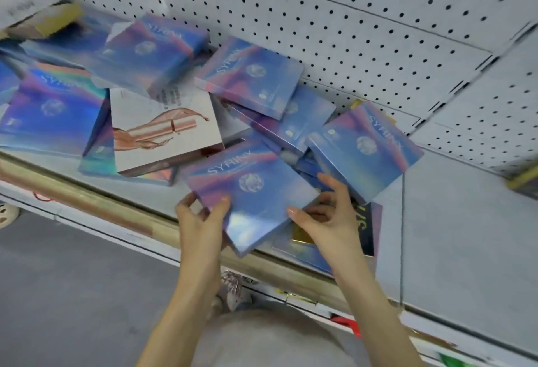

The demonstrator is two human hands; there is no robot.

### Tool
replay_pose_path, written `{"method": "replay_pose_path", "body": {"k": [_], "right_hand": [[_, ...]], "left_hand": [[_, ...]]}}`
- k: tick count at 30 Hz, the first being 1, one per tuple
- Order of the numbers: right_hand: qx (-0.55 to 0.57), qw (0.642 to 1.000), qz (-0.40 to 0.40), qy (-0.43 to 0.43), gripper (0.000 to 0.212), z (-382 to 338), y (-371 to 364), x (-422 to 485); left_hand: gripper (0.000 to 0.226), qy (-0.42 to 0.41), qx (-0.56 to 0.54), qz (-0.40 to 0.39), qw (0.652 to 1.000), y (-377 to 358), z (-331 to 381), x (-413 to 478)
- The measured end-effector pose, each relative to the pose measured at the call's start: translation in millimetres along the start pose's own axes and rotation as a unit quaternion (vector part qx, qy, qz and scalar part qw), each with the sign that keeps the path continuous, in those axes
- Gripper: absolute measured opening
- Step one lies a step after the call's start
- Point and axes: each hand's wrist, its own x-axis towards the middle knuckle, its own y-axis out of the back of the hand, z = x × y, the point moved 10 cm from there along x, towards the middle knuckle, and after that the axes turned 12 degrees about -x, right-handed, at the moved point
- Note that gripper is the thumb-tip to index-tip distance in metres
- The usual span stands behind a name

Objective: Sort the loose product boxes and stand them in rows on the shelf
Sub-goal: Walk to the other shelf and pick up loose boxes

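Note:
Several flat blue-and-pink holographic boxes marked SYHINX lie loose in a heap on the grey shelf [454, 238]. One of them, the nearest box [253, 192], juts over the shelf's front edge. My left hand [201, 221] pinches its lower left corner, thumb on top. My right hand [326, 218] grips its right edge, thumb on the face and fingers curled behind. A white box with a rose-gold lipstick picture [166, 130] lies among the blue ones. Another blue box [364, 148] leans just right of my hands.
A white pegboard wall [349, 17] backs the shelf. A wooden strip [87, 197] runs along the shelf's front edge. A black-and-gold box [364, 229] lies under my right hand. The grey floor [72, 294] is below left, with a shoe [235, 288] beneath the shelf.

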Motion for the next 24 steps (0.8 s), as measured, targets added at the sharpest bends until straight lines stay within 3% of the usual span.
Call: {"method": "replay_pose_path", "body": {"k": [4, 8, 11, 13, 16, 21, 24], "right_hand": [[-0.104, 0.991, 0.08, 0.01, 0.041, 14.8, 24.7, -22.6], [-0.213, 0.951, 0.217, -0.058, 0.038, 36.4, 77.5, -47.5], [-0.385, 0.892, 0.19, -0.14, 0.065, 54.8, 82.1, -52.4], [-0.42, 0.88, 0.163, -0.153, 0.069, 59.7, 73.7, -51.3], [-0.358, 0.898, 0.194, -0.167, 0.061, 61.1, 67.5, -55.2], [-0.136, 0.942, 0.266, -0.155, 0.029, 49.4, 56.8, -69.8], [-0.046, 0.945, 0.284, -0.159, 0.032, 50.0, 50.4, -76.5]], "left_hand": [[0.045, 0.013, 0.036, -0.046, 0.998, -6.1, 4.7, 7.6], [0.039, 0.021, 0.06, -0.082, 0.995, 2.5, 10.3, 20.0], [0.043, 0.034, 0.091, -0.115, 0.989, 4.0, 9.8, 24.6], [0.044, 0.033, 0.107, -0.13, 0.985, 4.4, 9.4, 27.2], [0.042, 0.028, 0.121, -0.15, 0.981, 4.5, 11.0, 29.1], [0.039, 0.042, 0.123, -0.184, 0.974, 9.5, 13.2, 34.2], [0.042, 0.052, 0.133, -0.201, 0.969, 15.9, 11.3, 41.2]]}}
